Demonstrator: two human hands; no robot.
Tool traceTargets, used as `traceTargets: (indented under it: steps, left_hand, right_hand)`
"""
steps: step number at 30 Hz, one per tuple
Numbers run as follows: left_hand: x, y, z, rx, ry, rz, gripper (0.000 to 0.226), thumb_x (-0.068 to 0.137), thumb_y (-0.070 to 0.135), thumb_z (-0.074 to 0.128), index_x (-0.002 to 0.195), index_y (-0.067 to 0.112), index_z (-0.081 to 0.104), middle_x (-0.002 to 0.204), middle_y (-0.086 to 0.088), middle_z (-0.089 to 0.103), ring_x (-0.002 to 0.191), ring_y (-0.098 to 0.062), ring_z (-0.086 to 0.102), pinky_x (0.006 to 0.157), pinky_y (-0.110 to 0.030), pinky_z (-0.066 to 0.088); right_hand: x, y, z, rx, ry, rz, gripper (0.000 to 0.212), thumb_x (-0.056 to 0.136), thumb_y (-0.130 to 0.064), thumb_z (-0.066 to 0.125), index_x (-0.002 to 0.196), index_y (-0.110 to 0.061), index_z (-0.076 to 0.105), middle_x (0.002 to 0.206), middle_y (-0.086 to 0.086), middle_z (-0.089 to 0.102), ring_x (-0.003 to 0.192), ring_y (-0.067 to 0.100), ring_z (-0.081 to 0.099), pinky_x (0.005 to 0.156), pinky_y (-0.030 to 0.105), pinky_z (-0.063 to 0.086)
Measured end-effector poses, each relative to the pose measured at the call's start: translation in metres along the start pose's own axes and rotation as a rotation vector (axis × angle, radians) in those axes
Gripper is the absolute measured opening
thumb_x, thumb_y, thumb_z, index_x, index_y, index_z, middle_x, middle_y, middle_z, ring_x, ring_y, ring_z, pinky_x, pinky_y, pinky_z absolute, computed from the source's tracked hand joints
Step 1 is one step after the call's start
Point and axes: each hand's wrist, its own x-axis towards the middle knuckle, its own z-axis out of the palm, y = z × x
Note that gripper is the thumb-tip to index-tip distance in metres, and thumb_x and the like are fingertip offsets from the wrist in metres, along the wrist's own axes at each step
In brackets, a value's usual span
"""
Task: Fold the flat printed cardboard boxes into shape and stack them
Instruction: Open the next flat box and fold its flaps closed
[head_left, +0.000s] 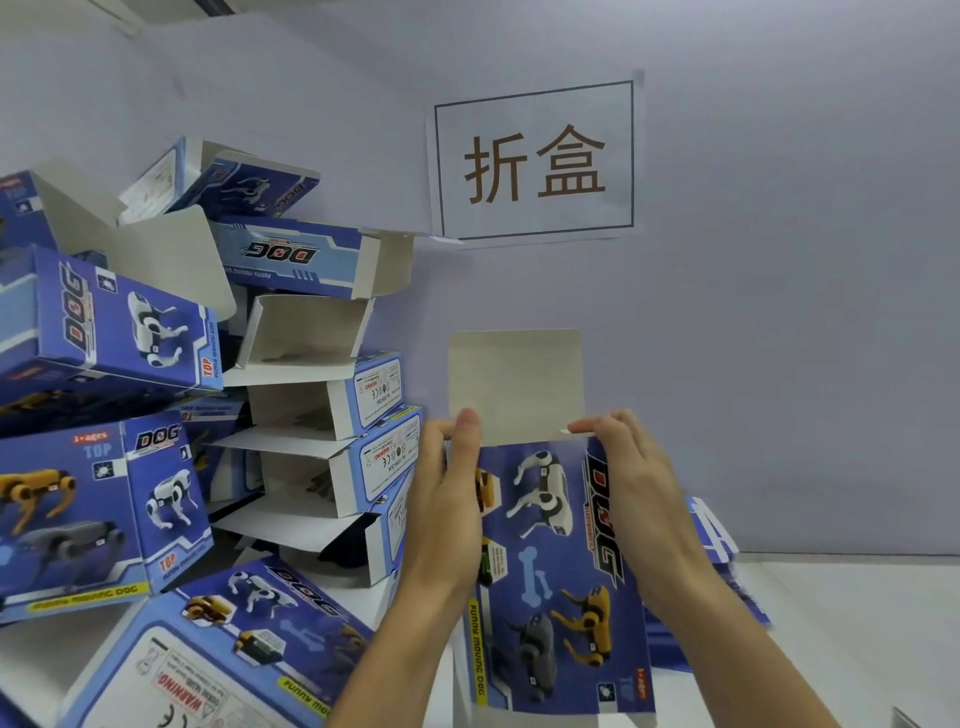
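A large heap of folded boxes (171, 415) fills the left half of the frame, many with open flaps, tilted in different directions. In the lower centre, the printed box (556, 571) stands with its long axis running up the frame, and its plain top flap (517, 384) points up toward the wall sign (535, 161). The left hand (447, 499) and right hand (639, 488) grip its upper side edges; I judge the thin card light, fairly stiff, easily creased, so the edges near the fold lines seem the best hold.
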Motion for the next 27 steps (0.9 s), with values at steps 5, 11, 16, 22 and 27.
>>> traceTargets:
  steps: [5, 11, 16, 22, 27]
  left_hand:
    - [0.008, -0.002, -0.006, 0.025, 0.073, -0.049, 0.012, 0.099, 0.017, 0.044, 0.091, 0.015, 0.052, 0.064, 0.001, 0.052, 0.059, -0.014, 0.054, 0.053, -0.031, 0.044]
    - [0.007, -0.005, -0.003, -0.052, 0.012, -0.108, 0.037, 0.100, 0.019, 0.046, 0.125, 0.047, 0.048, 0.097, -0.013, 0.066, 0.076, -0.029, 0.066, 0.070, -0.045, 0.054]
    - [0.005, -0.006, -0.004, -0.076, 0.050, -0.059, 0.022, 0.098, 0.011, 0.045, 0.093, 0.028, 0.059, 0.087, -0.015, 0.054, 0.075, -0.030, 0.051, 0.067, -0.046, 0.043]
    - [-0.001, -0.008, -0.006, -0.170, 0.067, 0.042, 0.045, 0.095, 0.046, 0.040, 0.104, 0.005, 0.059, 0.104, -0.031, 0.055, 0.075, -0.019, 0.059, 0.049, -0.021, 0.047]
    - [-0.002, -0.009, -0.008, -0.124, -0.066, 0.013, 0.034, 0.083, 0.058, 0.068, 0.094, 0.028, 0.054, 0.111, -0.022, 0.063, 0.096, -0.033, 0.072, 0.071, -0.045, 0.059]
  right_hand:
    - [-0.003, -0.006, 0.002, 0.098, -0.041, 0.112, 0.006, 0.085, -0.038, 0.053, 0.087, -0.032, 0.052, 0.070, 0.014, 0.057, 0.059, 0.028, 0.057, 0.053, 0.037, 0.046]
    - [0.000, -0.006, -0.003, 0.079, -0.029, 0.155, 0.028, 0.092, -0.033, 0.050, 0.117, -0.045, 0.052, 0.081, 0.024, 0.065, 0.065, 0.039, 0.062, 0.058, 0.039, 0.052]
    - [0.000, 0.000, -0.005, 0.136, -0.044, 0.137, 0.031, 0.099, -0.020, 0.039, 0.077, -0.033, 0.056, 0.057, 0.000, 0.056, 0.048, 0.016, 0.059, 0.044, 0.029, 0.045]
    - [-0.004, 0.002, -0.004, 0.194, -0.011, 0.120, 0.029, 0.097, -0.033, 0.040, 0.084, -0.022, 0.063, 0.069, 0.009, 0.070, 0.055, 0.022, 0.068, 0.052, 0.036, 0.052]
    - [-0.009, 0.002, -0.003, 0.280, -0.167, 0.156, 0.038, 0.088, -0.060, 0.054, 0.099, -0.025, 0.064, 0.084, 0.014, 0.075, 0.069, 0.028, 0.073, 0.056, 0.033, 0.057]
